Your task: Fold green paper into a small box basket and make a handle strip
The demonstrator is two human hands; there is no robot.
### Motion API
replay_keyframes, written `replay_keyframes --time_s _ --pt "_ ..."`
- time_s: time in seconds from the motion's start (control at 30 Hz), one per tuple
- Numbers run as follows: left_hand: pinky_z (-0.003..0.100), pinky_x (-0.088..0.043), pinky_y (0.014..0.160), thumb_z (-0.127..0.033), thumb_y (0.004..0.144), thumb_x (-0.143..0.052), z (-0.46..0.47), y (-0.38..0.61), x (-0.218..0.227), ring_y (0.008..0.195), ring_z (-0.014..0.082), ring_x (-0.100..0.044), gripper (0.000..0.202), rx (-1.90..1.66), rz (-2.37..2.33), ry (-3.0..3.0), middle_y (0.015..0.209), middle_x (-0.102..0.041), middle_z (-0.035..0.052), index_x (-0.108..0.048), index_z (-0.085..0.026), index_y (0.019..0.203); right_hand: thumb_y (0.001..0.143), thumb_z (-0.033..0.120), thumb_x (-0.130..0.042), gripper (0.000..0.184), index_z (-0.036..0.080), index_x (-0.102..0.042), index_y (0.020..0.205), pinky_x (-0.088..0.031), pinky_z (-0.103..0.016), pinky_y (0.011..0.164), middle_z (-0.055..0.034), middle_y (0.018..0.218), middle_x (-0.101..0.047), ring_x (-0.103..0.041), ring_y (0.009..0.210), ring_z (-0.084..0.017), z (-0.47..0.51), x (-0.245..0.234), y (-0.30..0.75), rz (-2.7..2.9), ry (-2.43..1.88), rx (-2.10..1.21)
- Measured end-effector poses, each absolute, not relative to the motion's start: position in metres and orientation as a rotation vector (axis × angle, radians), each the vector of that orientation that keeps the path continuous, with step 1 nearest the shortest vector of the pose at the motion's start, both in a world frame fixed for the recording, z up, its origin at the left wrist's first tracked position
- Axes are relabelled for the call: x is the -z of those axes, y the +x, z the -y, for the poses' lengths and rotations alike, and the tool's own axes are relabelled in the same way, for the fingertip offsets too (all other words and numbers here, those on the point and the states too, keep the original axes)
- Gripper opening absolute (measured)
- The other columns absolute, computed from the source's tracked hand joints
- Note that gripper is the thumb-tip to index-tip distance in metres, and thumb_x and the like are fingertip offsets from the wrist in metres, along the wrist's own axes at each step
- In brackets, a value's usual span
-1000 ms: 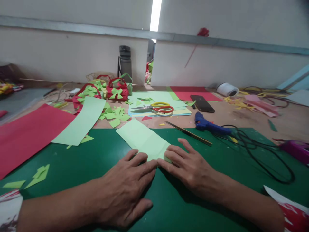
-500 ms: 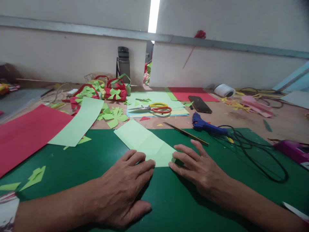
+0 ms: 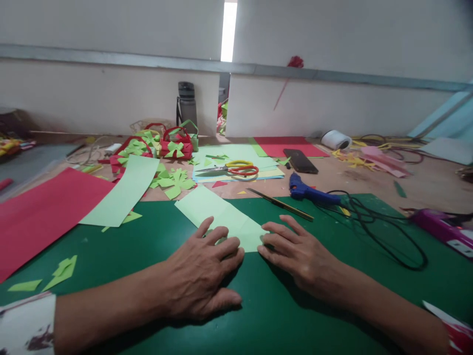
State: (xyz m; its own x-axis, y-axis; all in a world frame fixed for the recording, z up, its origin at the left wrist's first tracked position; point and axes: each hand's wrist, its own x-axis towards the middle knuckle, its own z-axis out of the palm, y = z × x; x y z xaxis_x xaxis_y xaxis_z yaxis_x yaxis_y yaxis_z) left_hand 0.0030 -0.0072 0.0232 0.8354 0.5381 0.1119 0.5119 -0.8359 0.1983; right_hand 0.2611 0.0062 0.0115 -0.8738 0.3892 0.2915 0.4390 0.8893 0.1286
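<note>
A light green paper strip (image 3: 218,214), folded at its near end, lies on the dark green cutting mat (image 3: 258,305). My left hand (image 3: 201,271) lies flat with fingers stretched out, its fingertips pressing the near left part of the strip. My right hand (image 3: 295,254) also lies flat and open, fingertips touching the strip's near right corner. Neither hand holds anything.
A red sheet (image 3: 40,212) and a second light green strip (image 3: 123,192) lie at left. Behind the mat are scissors (image 3: 232,168), a thin stick (image 3: 279,204), a blue glue gun (image 3: 308,192) with black cord (image 3: 380,224), a phone (image 3: 300,160), red-green paper baskets (image 3: 173,140) and a bottle (image 3: 186,103).
My right hand slid off the folded end to its right corner, uncovering the fold. My left hand shifted slightly forward onto the strip. The view tilted down a little.
</note>
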Motion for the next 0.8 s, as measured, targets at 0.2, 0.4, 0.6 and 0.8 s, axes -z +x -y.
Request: replay_keyframes --time_s 0.2,0.4,0.6,0.8 --pt "0.060 -0.003 0.107 -0.049 0.090 -0.041 0.009 -0.013 -0.023 0.130 0.0334 -0.027 0.045 -0.281 -0.804 2.891 0.127 -0.052 0.0084 -0.048 -0.021 0.125 0.090 0.009 -0.032 0.033 0.015 -0.059 0.106 -0.032 -0.058 0.096 -0.0107 0.097 -0.062 -0.047 0.114 -0.027 -0.006 -0.012 0.261 2.796 -0.636 0.262" --pt "0.061 -0.006 0.108 -0.042 0.089 -0.047 0.012 -0.023 -0.018 0.137 0.0349 -0.014 0.040 -0.304 -0.851 2.926 0.142 -0.041 0.0069 -0.051 -0.022 0.123 0.088 0.007 -0.033 0.033 0.014 -0.059 0.107 -0.034 -0.056 0.094 -0.0111 0.099 -0.061 -0.047 0.112 -0.028 -0.006 -0.013 0.262 2.813 -0.642 0.217" --pt "0.061 -0.008 0.107 -0.035 0.086 -0.049 0.013 -0.025 -0.015 0.137 0.0346 -0.016 0.034 -0.389 -0.861 2.897 0.135 -0.047 0.0093 -0.055 -0.021 0.117 0.087 0.006 -0.035 0.032 0.015 -0.059 0.106 -0.035 -0.053 0.093 -0.0111 0.099 -0.061 -0.048 0.111 -0.027 -0.008 -0.011 0.263 2.806 -0.642 0.208" --pt "0.057 -0.013 0.105 -0.046 0.086 -0.050 0.014 -0.023 -0.018 0.121 0.0330 -0.034 0.039 -0.403 -0.861 2.850 0.125 -0.050 0.0089 -0.053 -0.021 0.116 0.086 0.004 -0.038 0.031 0.017 -0.061 0.103 -0.037 -0.048 0.089 -0.0098 0.096 -0.060 -0.049 0.106 -0.025 -0.010 -0.008 0.262 2.749 -0.643 0.133"
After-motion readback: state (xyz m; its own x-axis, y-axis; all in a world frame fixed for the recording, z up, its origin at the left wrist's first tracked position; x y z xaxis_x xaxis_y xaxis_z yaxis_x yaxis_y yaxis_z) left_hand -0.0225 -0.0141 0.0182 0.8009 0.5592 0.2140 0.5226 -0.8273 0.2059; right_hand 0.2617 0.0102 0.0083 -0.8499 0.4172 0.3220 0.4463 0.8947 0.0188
